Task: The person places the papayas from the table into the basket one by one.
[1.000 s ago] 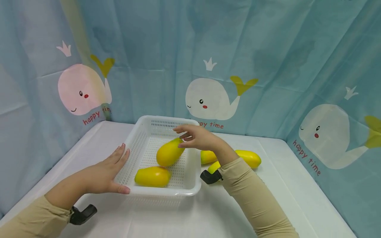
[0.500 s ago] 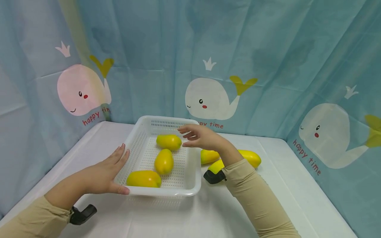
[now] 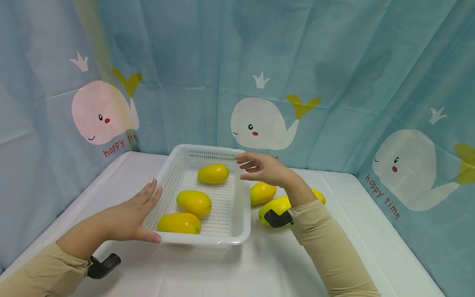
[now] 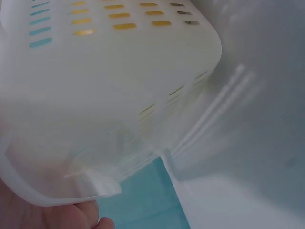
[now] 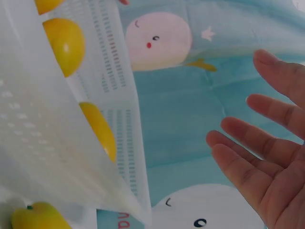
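A white plastic basket holds three yellow papayas: one at the back, one in the middle and one along the front wall. My left hand lies with straight fingers along the basket's left rim, its thumb at the front corner. In the left wrist view, fingertips show beneath the rim. Over the right rim hovers my right hand, fingers spread and loosely bent. Nothing is in that hand in the right wrist view, where its fingers point towards the basket.
Right of the basket, more papayas lie on the white table: one near the wall, one in front and one partly hidden by the right forearm. A blue whale-print curtain encloses the table's back and sides.
The right hand has let go of a papaya and drawn back to the right. In the basket, the papayas have rolled and spread apart. The left hand has stayed still.
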A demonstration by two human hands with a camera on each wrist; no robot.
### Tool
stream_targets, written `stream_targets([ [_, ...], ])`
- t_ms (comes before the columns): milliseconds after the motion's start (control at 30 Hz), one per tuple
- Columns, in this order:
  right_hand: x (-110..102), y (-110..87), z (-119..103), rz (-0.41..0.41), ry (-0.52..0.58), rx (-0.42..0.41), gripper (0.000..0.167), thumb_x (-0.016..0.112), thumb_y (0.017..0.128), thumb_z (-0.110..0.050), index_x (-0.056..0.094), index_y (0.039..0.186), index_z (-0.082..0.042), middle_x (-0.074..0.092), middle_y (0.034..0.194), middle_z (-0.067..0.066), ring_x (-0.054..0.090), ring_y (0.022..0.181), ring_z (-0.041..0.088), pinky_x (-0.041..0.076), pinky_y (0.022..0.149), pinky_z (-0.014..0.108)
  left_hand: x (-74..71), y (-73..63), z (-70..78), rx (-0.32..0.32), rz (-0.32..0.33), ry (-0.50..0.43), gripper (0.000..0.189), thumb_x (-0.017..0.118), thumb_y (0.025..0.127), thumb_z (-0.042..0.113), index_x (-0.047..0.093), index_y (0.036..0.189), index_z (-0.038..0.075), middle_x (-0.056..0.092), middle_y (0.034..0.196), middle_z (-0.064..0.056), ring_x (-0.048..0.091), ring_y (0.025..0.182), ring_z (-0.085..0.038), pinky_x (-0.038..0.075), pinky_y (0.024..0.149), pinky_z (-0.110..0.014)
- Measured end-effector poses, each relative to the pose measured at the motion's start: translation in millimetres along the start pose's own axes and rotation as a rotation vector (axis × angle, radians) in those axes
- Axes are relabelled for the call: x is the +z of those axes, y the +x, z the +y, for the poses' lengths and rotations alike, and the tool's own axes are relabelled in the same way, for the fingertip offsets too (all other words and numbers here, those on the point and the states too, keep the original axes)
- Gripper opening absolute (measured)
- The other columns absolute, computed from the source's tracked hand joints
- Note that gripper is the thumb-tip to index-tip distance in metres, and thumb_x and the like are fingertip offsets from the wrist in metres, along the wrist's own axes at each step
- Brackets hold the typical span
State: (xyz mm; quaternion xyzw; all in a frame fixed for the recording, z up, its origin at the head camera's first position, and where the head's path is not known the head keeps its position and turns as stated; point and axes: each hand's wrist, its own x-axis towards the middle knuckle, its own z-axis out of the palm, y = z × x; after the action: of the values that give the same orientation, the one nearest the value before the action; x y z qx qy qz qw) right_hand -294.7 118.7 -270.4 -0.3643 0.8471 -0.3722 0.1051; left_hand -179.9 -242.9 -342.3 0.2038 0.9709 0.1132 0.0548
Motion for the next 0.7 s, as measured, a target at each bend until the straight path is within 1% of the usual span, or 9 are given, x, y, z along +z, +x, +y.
stream_targets([
  [100,-6,-6.4,6,0.024,0.008,0.016,0.051,0.069,0.082,-0.024,0.049,0.130,-0.019,0.051,0.130,0.001,0.053,0.112,0.018,0.045,0.093,0.032,-0.6,-0.1,0.4,-0.004,0.000,-0.002,0.126,0.061,0.058,0.075,0.008,0.146,0.002,-0.008,0.151,-0.019,0.006,0.137,-0.040,0.024,0.100,-0.059],
  [200,-12,-14.0,13,0.039,0.012,0.028,0.051,0.068,0.083,-0.024,0.049,0.130,-0.018,0.051,0.130,0.002,0.053,0.112,0.019,0.045,0.094,0.035,-1.0,-0.3,1.1,-0.002,0.000,-0.003,0.125,0.061,0.058,0.075,0.008,0.146,0.002,-0.008,0.152,-0.019,0.006,0.137,-0.040,0.024,0.100,-0.059],
  [267,-16,-19.6,18,0.050,0.006,0.051,0.050,0.068,0.084,-0.024,0.049,0.130,-0.020,0.051,0.130,0.001,0.053,0.112,0.019,0.045,0.094,0.036,-1.2,-0.4,1.5,0.001,0.001,-0.002,0.125,0.061,0.058,0.075,0.009,0.146,0.001,-0.007,0.151,-0.020,0.006,0.137,-0.040,0.024,0.101,-0.059],
  [400,-25,-32.2,28,0.069,0.004,0.086,0.049,0.067,0.084,-0.023,0.048,0.130,-0.020,0.050,0.131,0.004,0.052,0.114,0.020,0.045,0.093,0.037,-2.0,-0.4,1.8,0.004,0.002,-0.001,0.125,0.061,0.059,0.074,0.009,0.146,0.001,-0.007,0.151,-0.020,0.006,0.137,-0.040,0.024,0.100,-0.059],
  [533,-34,-45.4,38,0.087,0.031,0.102,0.051,0.066,0.085,-0.023,0.047,0.131,-0.017,0.050,0.131,0.007,0.050,0.116,0.024,0.045,0.094,0.039,-2.3,-0.3,1.8,-0.003,-0.006,-0.012,0.125,0.062,0.059,0.073,0.008,0.146,0.001,-0.008,0.151,-0.019,0.005,0.137,-0.040,0.024,0.099,-0.060],
  [700,-41,-60.3,52,0.115,0.030,0.124,0.052,0.067,0.084,-0.025,0.047,0.131,-0.015,0.051,0.129,0.008,0.051,0.116,0.025,0.044,0.094,0.040,-1.8,-0.2,0.9,-0.001,-0.003,-0.003,0.126,0.062,0.058,0.074,0.008,0.146,0.002,-0.007,0.152,-0.019,0.005,0.137,-0.040,0.025,0.099,-0.059],
])
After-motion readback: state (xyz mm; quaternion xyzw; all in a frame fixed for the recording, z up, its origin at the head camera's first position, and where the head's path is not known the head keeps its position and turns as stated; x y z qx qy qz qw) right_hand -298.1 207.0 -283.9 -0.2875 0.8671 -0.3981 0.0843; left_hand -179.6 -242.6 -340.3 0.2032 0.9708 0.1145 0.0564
